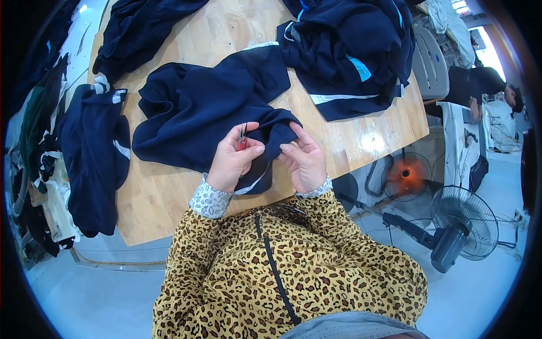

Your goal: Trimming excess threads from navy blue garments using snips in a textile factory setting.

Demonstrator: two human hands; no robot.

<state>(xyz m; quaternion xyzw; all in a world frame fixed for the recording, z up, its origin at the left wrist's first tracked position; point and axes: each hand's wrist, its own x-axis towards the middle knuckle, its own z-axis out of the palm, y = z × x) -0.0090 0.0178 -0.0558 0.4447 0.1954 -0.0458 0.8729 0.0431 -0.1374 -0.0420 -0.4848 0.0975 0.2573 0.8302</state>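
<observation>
A dark navy garment with white trim lies spread over the wooden table in front of me. My left hand is closed around a pair of small red-handled thread snips, their dark blades pointing up and away from me. That hand is right beside the garment's near edge. My right hand pinches a folded edge of the same garment between thumb and fingers, lifting it a little off the table. Whether the left fingers also grip some cloth is hard to make out.
More navy garments lie around: a pile at the far right, one hanging over the left edge, another at the far left. Standing fans are on the right by the wooden table. Another person works beyond a grey chair.
</observation>
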